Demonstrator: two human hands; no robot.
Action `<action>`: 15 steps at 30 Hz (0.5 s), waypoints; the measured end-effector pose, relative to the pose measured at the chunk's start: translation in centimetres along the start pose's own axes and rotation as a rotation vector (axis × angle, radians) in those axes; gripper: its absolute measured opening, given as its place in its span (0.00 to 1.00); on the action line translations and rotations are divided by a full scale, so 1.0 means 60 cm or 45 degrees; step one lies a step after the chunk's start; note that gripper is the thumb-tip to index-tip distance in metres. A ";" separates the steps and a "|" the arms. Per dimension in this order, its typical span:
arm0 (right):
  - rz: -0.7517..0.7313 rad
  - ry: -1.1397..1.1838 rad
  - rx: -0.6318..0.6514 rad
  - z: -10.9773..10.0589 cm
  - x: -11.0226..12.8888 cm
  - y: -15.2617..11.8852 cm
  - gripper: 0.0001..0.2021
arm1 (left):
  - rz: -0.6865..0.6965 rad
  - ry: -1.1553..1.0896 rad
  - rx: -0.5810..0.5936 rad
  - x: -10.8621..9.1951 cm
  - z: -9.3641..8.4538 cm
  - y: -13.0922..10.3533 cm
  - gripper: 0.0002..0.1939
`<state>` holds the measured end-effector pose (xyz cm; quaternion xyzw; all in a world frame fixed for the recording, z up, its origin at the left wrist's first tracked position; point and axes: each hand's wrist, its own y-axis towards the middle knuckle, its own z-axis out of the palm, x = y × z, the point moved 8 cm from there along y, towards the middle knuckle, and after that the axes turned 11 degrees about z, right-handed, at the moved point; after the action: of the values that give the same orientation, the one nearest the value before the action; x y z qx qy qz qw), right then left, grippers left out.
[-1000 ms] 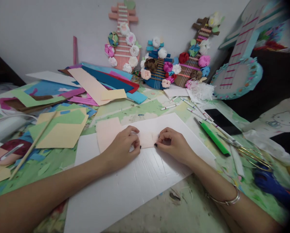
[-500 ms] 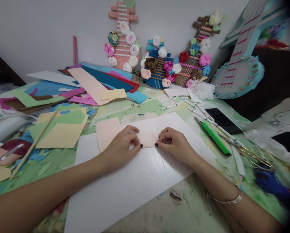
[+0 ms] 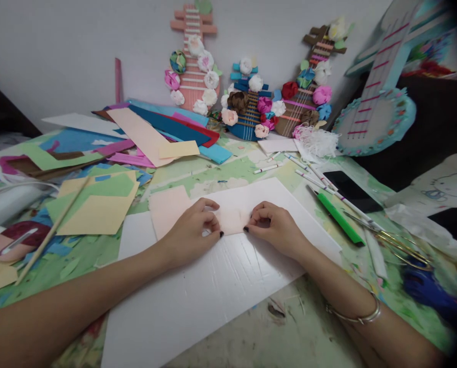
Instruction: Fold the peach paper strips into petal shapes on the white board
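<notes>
A strip of pale pink paper lies over a white board, its wider left part reaching past the board's upper left edge. My left hand pinches the strip's lower edge left of centre, thumb and fingertips together. On the other side of that short stretch, my right hand has its thumb and fingers closed on the same paper. Part of the strip is hidden under my left hand. A silver bangle circles my right wrist.
At the right lie a green cutter, a black phone, scissors and paper straws. Coloured paper and a wooden stick are at the left. Flower-trimmed paper instruments lean along the wall.
The left part of the pink paper has shifted very slightly left. Both hands keep nearly the same place and pinch.
</notes>
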<state>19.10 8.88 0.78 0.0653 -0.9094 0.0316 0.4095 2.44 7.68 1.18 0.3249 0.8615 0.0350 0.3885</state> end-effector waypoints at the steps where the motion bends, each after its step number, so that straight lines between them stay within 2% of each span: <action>1: 0.001 -0.002 0.000 0.000 0.000 0.000 0.04 | -0.006 -0.004 0.007 -0.001 0.000 0.000 0.07; 7: 0.021 -0.007 -0.004 0.001 0.001 0.000 0.04 | -0.095 0.063 0.048 -0.002 0.004 0.001 0.06; 12: -0.005 -0.038 -0.012 0.001 0.006 -0.002 0.04 | 0.011 0.157 0.013 -0.015 0.003 0.003 0.03; 15: -0.079 -0.093 -0.026 0.001 0.016 -0.006 0.06 | 0.044 0.182 -0.007 -0.015 0.003 0.001 0.06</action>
<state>18.48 8.43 1.47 0.0906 -0.9215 0.0072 0.3775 3.06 7.18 1.64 0.3355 0.8812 0.0671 0.3263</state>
